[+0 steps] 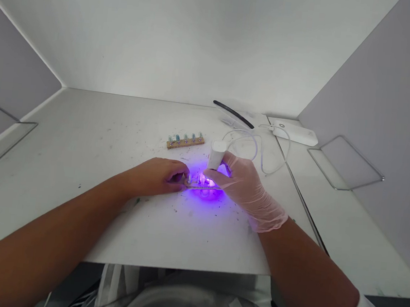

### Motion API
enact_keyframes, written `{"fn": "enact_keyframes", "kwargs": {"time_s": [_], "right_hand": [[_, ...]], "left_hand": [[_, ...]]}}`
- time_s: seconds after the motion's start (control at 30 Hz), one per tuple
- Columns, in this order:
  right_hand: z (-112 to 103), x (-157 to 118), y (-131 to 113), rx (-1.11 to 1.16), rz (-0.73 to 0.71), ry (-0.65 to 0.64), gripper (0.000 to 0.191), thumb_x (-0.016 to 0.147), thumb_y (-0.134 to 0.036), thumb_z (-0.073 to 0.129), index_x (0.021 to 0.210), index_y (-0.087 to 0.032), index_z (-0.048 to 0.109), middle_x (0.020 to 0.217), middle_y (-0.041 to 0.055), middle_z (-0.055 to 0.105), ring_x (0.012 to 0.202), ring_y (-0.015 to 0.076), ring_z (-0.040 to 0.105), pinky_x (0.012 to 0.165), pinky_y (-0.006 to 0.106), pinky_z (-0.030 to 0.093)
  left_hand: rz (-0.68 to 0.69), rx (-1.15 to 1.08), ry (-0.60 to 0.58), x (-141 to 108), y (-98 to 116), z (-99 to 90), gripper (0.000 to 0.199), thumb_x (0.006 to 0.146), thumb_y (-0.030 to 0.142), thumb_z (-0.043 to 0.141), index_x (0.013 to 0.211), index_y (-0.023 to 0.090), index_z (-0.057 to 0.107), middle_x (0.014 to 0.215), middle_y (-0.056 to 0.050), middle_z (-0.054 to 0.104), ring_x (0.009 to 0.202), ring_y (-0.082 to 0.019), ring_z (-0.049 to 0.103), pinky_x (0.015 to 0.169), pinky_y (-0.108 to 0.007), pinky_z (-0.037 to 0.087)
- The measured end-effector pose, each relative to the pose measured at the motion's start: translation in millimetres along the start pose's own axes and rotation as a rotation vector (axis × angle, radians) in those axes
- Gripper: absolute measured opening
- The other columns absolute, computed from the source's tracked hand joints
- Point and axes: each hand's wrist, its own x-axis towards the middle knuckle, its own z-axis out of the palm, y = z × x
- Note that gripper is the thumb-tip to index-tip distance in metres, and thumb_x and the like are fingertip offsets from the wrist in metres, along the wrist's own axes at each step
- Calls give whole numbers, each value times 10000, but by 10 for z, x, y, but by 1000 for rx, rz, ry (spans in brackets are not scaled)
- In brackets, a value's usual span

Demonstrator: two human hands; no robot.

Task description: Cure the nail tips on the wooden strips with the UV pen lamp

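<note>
My gloved right hand is closed around a small white lamp, which casts violet light downward. Under it lies a strip bearing small upright pieces, partly washed out by the glow. My bare left hand pinches the strip's left end between thumb and fingers. Behind the hands, a second wooden strip carries several bluish-green nail-like tips standing upright.
A black curved file lies near the back wall, by a clear packet. A white cable loops right of the lamp to a white power device. Wire frames stand out at both sides; a dark seam crosses the right table.
</note>
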Motion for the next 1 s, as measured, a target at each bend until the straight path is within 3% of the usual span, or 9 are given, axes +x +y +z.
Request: {"fn": "enact_keyframes", "kwargs": {"time_s": [1.0], "right_hand": [[6,1,13,-19,-9,7,290,797,-497,649,879,-220,658,557,-66,432,510,82,336,541,252,286]], "left_hand": [[7,-2,9,-3,-12,6,246,822,428,541,917,218,625,819,-5,642,693,-138,535,609,-260,348]]}}
